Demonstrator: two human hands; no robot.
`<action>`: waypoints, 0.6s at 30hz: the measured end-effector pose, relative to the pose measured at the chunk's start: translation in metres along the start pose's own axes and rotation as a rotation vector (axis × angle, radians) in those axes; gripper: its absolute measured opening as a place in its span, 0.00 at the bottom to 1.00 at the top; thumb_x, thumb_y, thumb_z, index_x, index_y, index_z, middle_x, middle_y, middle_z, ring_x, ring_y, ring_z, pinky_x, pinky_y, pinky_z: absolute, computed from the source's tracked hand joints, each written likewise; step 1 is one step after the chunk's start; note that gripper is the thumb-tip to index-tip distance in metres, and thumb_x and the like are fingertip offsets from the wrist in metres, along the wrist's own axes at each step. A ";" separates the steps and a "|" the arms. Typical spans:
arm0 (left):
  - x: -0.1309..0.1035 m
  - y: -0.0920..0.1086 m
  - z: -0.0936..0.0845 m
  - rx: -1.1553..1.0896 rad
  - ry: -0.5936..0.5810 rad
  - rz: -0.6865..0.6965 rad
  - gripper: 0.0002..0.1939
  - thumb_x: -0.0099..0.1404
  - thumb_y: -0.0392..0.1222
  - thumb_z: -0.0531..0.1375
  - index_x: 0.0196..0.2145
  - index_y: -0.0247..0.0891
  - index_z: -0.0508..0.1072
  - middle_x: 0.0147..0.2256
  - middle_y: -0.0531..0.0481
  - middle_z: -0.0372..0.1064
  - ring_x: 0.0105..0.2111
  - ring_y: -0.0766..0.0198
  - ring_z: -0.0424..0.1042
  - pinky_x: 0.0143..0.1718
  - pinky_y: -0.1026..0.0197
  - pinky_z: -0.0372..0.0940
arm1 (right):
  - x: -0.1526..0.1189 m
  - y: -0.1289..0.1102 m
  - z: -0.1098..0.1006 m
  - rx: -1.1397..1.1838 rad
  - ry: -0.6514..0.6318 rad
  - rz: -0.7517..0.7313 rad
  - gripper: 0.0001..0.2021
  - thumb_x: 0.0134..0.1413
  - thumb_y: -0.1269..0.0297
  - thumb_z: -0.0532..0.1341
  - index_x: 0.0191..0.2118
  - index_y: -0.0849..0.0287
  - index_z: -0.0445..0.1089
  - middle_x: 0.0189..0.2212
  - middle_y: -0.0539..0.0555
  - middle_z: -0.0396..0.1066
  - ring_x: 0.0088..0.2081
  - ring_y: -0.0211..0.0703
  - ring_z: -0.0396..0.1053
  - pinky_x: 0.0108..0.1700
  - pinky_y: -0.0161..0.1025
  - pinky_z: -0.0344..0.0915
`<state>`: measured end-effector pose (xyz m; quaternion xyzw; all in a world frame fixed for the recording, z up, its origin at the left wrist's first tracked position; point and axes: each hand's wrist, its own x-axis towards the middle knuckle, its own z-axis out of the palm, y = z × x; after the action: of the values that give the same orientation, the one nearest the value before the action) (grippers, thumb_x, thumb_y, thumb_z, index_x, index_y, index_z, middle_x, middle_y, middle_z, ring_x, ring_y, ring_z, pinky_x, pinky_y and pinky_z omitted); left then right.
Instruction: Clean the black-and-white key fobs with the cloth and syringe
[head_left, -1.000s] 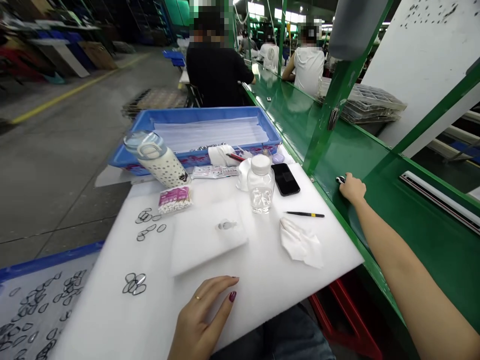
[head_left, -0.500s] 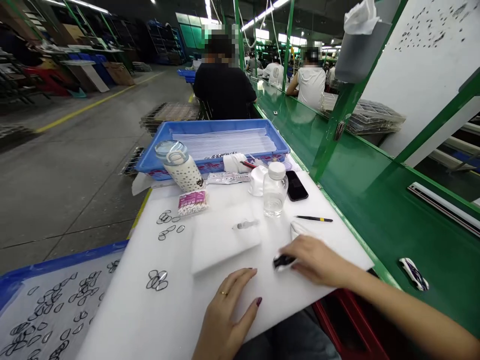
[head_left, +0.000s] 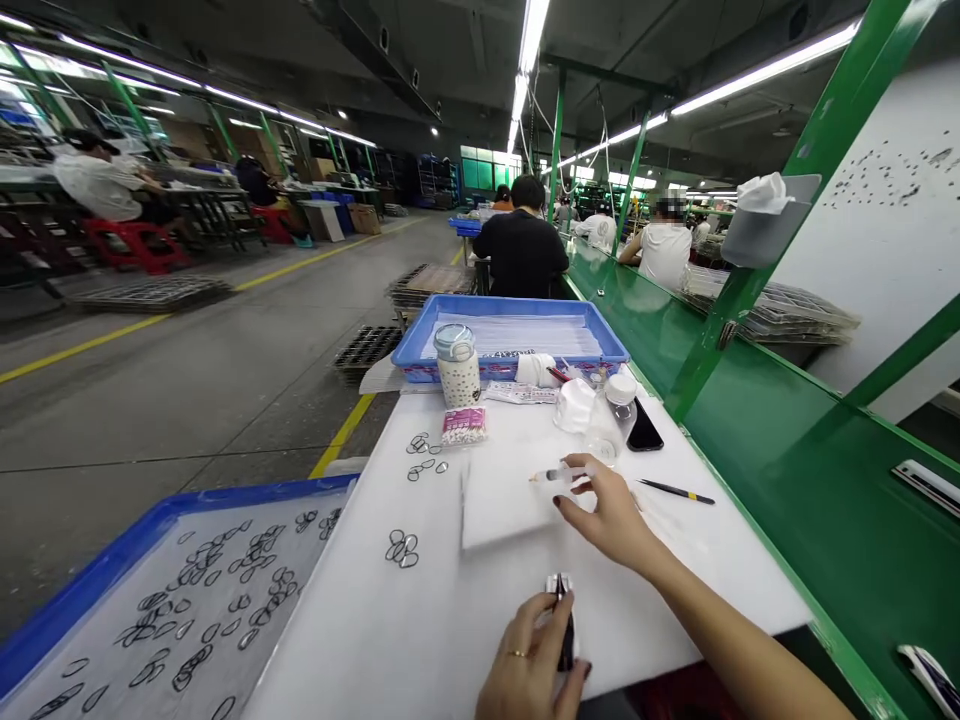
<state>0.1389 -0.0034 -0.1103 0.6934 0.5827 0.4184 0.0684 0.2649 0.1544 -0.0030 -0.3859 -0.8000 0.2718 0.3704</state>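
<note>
My left hand [head_left: 529, 660] is closed around a small, long black-and-white piece [head_left: 564, 640] near the front edge of the white work surface. Its thumb and fingers hide part of the piece. My right hand [head_left: 607, 510] reaches over a clear syringe [head_left: 553, 475] with an orange tip, thumb and fingers apart around its rear end. The syringe lies on a white foam pad [head_left: 495, 515], tip to the left. Whether the fingers touch it, I cannot tell. Black-and-yellow tweezers [head_left: 679, 491] lie to the right of that hand.
Thin black rings [head_left: 403, 548] lie in groups to the left, with many more in a blue-edged tray [head_left: 172, 510]. Behind stand a tumbler [head_left: 459, 375], cotton swabs [head_left: 464, 427], a clear bottle [head_left: 615, 415], a phone [head_left: 645, 428] and a blue bin [head_left: 412, 345]. People sit farther off.
The black-and-white piece has passed from my right hand to my left. My right hand has moved forward to the syringe. The view has turned left and tilted up.
</note>
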 end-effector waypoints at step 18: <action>0.049 0.024 -0.027 -0.136 -0.108 -0.064 0.27 0.40 0.28 0.63 0.41 0.39 0.77 0.43 0.43 0.78 0.42 0.48 0.77 0.43 0.48 0.76 | -0.023 -0.018 -0.015 0.616 -0.049 0.115 0.11 0.64 0.53 0.58 0.40 0.55 0.70 0.37 0.54 0.68 0.42 0.45 0.67 0.46 0.42 0.63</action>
<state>0.1380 0.0208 -0.0548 0.6898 0.5703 0.4164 0.1598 0.2791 0.1275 0.0094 -0.2936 -0.6656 0.5311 0.4344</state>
